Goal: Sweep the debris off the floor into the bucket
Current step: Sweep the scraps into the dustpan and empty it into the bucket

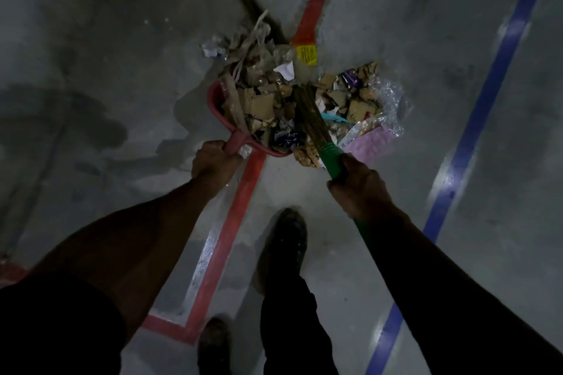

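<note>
Gripping dustpan [243, 119] with my left hand [213, 161], broom [316, 131] with right hand [356, 183]; debris [359, 100] half loaded, bucket unseen.

The dustpan [217, 106] sits on the floor [91, 55], heaped with debris [262, 103]. More debris spills just right of the dustpan, with the broom [307, 119] lying across between the two heaps. The left hand [213, 161] is behind the dustpan on its handle; the right hand [359, 186] is behind and right of it on the broom.
</note>
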A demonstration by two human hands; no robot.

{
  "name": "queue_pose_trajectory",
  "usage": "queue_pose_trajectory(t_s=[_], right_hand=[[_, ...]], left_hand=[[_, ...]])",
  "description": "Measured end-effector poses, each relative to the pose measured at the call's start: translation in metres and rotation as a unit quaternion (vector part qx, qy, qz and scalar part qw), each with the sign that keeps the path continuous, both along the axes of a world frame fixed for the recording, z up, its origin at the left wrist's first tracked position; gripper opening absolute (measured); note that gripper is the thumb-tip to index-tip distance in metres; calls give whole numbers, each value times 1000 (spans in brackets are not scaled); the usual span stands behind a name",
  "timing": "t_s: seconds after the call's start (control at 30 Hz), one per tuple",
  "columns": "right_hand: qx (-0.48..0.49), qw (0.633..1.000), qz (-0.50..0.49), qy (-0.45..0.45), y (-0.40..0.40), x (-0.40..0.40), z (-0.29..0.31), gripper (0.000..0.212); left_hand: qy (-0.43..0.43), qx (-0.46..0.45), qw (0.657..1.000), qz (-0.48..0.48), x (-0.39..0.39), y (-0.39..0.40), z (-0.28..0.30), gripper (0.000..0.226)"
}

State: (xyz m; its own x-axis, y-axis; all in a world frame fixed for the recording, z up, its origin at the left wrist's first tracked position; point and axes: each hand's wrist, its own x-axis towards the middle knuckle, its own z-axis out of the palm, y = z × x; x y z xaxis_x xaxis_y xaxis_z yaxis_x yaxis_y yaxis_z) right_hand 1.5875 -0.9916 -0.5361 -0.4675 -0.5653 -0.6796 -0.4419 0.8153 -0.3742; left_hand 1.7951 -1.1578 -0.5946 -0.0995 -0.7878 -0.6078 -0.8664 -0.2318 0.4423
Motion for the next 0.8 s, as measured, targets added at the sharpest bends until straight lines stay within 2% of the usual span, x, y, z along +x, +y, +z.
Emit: queue_pose_trajectory(t_s=[0.23, 0.43, 0.57, 0.7, 0.8], right_hand=[[-29, 999, -14, 28, 35, 58, 116, 38], [-33, 999, -35, -21, 66, 85, 229, 37], [-35, 998, -33, -48, 73, 88, 286, 44], [-50, 998, -26, -36, 69, 77, 330, 53], [-76, 997, -11, -29, 64, 58, 359, 59]], left_hand=[[39, 21, 999, 27, 44, 35, 110, 14], [45, 18, 998, 38, 72, 66, 219, 9], [29, 1, 999, 32, 75, 72, 274, 8], [24, -27, 999, 31, 65, 62, 323, 8], [36, -47, 997, 47, 50, 47, 356, 16]])
